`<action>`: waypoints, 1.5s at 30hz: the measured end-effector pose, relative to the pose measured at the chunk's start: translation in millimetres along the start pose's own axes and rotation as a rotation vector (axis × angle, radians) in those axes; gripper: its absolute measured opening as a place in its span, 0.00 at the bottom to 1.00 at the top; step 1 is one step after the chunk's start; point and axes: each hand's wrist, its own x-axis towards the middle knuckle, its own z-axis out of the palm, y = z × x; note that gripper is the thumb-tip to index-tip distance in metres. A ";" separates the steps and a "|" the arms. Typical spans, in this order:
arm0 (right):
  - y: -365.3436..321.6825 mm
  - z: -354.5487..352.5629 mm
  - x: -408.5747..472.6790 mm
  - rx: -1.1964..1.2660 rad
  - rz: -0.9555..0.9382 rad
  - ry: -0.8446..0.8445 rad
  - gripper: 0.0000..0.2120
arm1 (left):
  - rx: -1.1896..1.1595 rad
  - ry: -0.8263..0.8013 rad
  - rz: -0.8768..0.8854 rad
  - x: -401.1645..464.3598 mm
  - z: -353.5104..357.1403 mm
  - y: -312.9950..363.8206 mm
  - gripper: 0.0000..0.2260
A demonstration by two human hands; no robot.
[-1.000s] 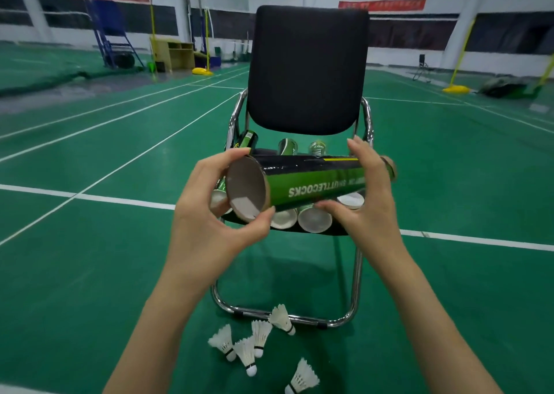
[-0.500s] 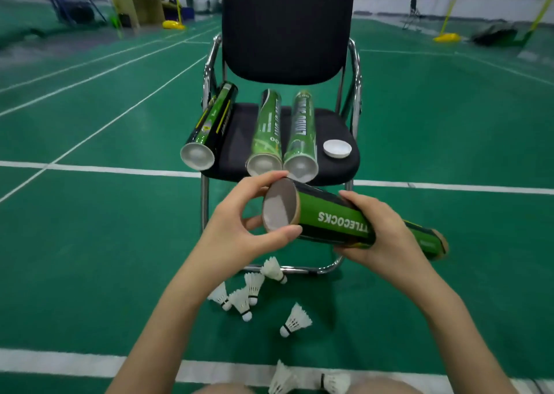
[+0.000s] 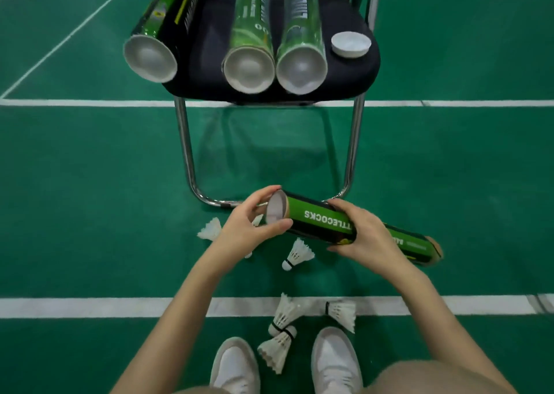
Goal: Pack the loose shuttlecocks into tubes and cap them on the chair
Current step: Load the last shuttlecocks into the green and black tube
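Nearest the camera stand two white sneakers [image 3: 236, 366], toes on the green court floor [image 3: 90, 184]. A loose shuttlecock [image 3: 277, 350] lies between them, with two more just beyond, one [image 3: 284, 312] across the white court line [image 3: 90, 306] and one [image 3: 341, 312] beside it. Further out another shuttlecock [image 3: 296, 254] lies under the held tube, and one [image 3: 209, 230] sits left of the left wrist.

Above these, both hands hold a green and black shuttlecock tube [image 3: 323, 224] tilted nearly level. The left hand [image 3: 248, 228] curls thumb and fingers round the rim of its open end; the right hand [image 3: 362, 237] wraps the middle of the barrel.

Beyond stands a chrome-framed chair [image 3: 347, 73] with a black seat. Three more tubes rest on it, mouths toward the camera: one [image 3: 162, 31] overhanging the left edge, two [image 3: 251, 43] [image 3: 302, 43] side by side in the middle. A white cap [image 3: 350, 44] lies on the seat's right corner
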 end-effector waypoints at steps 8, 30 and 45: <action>51.0 47.2 -8.0 0.014 0.148 -0.089 0.40 | 0.029 -0.069 -0.154 35.0 20.8 -70.6 0.32; 104.4 64.1 -42.8 -0.211 0.300 -0.066 0.38 | 1.082 -0.170 0.311 80.8 74.1 -182.6 0.12; 99.1 82.1 -40.1 -0.262 0.269 -0.118 0.40 | 0.260 0.398 -0.207 49.0 27.5 -143.4 0.11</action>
